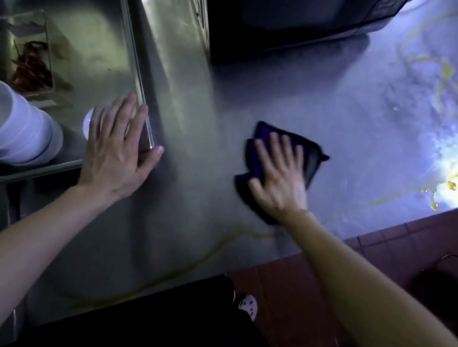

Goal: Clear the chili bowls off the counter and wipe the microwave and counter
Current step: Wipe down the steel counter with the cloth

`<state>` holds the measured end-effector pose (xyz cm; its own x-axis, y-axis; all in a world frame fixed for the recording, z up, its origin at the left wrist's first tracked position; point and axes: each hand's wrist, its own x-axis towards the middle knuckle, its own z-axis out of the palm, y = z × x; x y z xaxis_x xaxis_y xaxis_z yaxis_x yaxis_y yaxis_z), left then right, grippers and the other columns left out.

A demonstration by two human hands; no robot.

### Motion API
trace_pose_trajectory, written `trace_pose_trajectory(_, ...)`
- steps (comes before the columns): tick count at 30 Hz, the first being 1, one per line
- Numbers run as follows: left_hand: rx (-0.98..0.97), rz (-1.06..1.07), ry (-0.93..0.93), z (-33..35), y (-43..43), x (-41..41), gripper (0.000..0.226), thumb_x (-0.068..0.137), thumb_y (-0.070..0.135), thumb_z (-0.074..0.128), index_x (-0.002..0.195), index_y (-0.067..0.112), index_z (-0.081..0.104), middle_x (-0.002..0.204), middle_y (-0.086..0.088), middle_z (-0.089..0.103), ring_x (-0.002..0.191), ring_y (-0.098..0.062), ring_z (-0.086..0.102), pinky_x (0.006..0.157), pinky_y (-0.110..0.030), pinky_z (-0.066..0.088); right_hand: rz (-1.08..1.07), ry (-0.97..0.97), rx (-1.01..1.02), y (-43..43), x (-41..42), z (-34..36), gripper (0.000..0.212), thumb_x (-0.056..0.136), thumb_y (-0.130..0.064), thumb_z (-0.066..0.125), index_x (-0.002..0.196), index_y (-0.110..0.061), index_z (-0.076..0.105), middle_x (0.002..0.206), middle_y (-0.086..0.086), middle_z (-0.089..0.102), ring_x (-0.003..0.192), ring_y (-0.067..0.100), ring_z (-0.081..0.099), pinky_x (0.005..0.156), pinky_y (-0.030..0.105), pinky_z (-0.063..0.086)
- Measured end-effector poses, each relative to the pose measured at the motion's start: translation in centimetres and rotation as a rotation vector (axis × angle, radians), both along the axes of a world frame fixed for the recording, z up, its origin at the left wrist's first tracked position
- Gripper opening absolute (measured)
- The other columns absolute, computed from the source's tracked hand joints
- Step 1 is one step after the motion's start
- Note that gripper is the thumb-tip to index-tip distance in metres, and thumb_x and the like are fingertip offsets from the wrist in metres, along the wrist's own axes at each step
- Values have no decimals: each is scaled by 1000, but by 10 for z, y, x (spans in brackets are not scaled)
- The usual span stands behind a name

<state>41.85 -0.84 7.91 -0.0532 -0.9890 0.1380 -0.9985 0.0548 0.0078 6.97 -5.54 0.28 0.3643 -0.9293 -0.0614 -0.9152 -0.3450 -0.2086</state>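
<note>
In the head view, the dark blue folded cloth (312,160), judged soft and limp, is pressed onto the stainless steel surface (216,100) under the flat, spread right hand (281,179). The left hand (116,146) is laid flat on the corner of the metal tray (137,63) by the stacked white bowls (13,126). Open, yellow-streaked room is offered rightward; the front edge is near.

Looks like a commercial kitchen. Stainless steel worktop (260,91), black microwave (291,17) at its back edge, metal tray (138,57) on the left, red tiled floor (308,296).
</note>
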Motion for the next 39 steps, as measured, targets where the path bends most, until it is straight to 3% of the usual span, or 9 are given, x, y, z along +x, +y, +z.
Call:
trace_pose_trajectory(4,-31,-114,96,3,54,-34,57,107,43,52,152,7,54,156,-18,50,140,-44,49,120,-55,37,-427,100,54,-29,-127,2,87,94,-55,38,171,-19,20,178,20,12,164,41,9,130,66,7)
trace_pose_trajectory(7,184,42,113,-15,89,-41,59,105,49,54,154,17,55,160,-17,45,146,-42,44,121,-57,38,-526,49,30,-18,-82,5,89,93,-56,38,172,-20,18,178,20,9,165,42,6,129,66,8)
trace_pose_trajectory(12,626,354,176,-25,93,-21,110,84,68,78,170,47,13,180,-15,2,164,-48,7,128,-65,26,30,-63,64,82,93,14,93,96,-80,39,171,-28,21,179,20,4,165,43,-4,130,64,2)
trace_pose_trajectory(16,698,375,95,-27,86,-23,118,82,72,78,171,45,5,180,-17,0,163,-51,8,128,-63,27,223,-117,26,87,70,10,83,100,-73,44,170,-33,25,180,10,11,167,33,2,132,58,9)
trace_pose_trajectory(21,684,376,71,-26,86,-26,118,82,75,75,171,43,3,180,-18,2,162,-52,11,128,-62,29,-144,26,-58,25,-85,4,75,103,-65,45,170,-37,25,179,8,17,166,32,11,131,63,8)
trace_pose_trajectory(25,693,374,55,-27,85,-28,117,84,73,75,171,43,1,180,-17,0,163,-52,8,128,-59,29,-399,-13,-34,28,-57,6,79,99,-56,46,170,-28,28,177,19,17,164,42,11,129,66,11)
trace_pose_trajectory(29,692,377,61,-25,83,-28,118,83,74,75,170,44,2,180,-15,0,163,-51,10,129,-57,27,-4,-85,44,127,78,12,85,93,-55,51,169,-23,31,178,20,13,165,43,5,130,63,7)
trace_pose_trajectory(33,703,384,50,-22,83,-29,118,82,75,75,170,46,2,181,-12,-1,164,-49,9,129,-57,27,277,-156,19,128,45,5,79,93,-55,57,166,-28,40,176,13,25,164,39,15,131,61,11)
trace_pose_trajectory(39,680,372,17,-23,81,-31,117,84,74,75,170,43,3,180,-15,1,163,-50,12,127,-56,30,-360,26,-48,33,-67,7,80,97,-59,41,170,-31,25,177,18,17,163,46,13,127,70,11)
